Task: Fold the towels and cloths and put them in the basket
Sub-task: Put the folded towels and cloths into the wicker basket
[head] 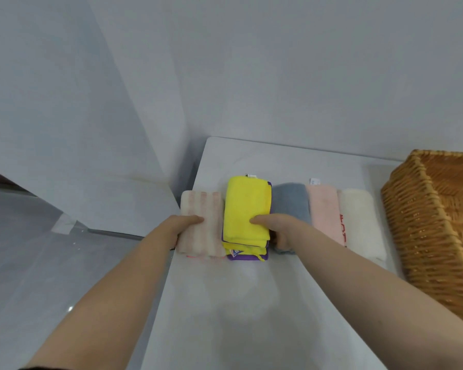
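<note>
Left hand (183,225) has the pink-striped towel (206,206) pinched, thumb on top. Right hand (275,228) grips the folded yellow cloth (247,204) the same way, fingers curled down its right side.

Going off the yellow cloth: it sits on top of a purple cloth (245,257), and the striped towel is touching its left edge. To its right it's the grey towel (290,201), then a pink towel (325,209), then a white towel (358,217), all folded in a row on the white table (238,303). The wicker basket (417,222) is way off right of it, nothing visible inside.
</note>
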Tool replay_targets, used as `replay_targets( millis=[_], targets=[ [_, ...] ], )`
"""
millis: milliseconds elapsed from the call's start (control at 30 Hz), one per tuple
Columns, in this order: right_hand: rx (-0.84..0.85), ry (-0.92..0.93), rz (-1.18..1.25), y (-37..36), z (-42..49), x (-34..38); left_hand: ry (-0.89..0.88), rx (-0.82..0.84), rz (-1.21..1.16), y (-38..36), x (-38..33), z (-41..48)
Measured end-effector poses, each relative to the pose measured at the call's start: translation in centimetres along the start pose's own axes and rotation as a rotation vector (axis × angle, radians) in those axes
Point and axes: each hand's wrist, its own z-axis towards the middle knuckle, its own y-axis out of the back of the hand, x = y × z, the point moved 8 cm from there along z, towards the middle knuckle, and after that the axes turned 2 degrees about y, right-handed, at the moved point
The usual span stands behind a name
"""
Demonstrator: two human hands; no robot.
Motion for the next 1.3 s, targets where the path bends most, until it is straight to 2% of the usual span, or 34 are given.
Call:
replay_targets(
  millis=[133, 400, 667, 800, 1000, 1167, 1300],
  targets=[
    [0.024, -0.010, -0.012, 0.4, 0.1, -0.2, -0.003, 0.033, -0.016, -0.2, 0.1, -0.1],
    [0.098, -0.061, 0.192, -1.1, -0.5, -0.3, 0.011, 0.089, -0.143, 0.8, 1.1, -0.1],
    [0.211, -0.082, 0.141, -1.3, -1.3, -0.6, 0.038, 0.077, -0.095, 0.0, 2.1, -0.1],
    [0.222, 0.033, 0.042, -1.4, -2.0, -0.1, 0.051, 0.098, -0.068, -0.4, 2.4, -0.7],
    [0.308, 0.236, 0.134, -0.3, -5.3, 2.5, -0.005, 0.113, -0.118, -0.7, 0.7, -2.8],
    [0.263, 0.414, 0.193, 5.4, -9.6, 6.1, -0.129, 0.200, -0.163, -6.0, -4.0, -5.5],
    [0.237, 0.437, 0.293, 13.2, -13.3, 6.5, -0.201, 0.267, -0.162, -13.1, -7.1, -7.9]
  ],
)
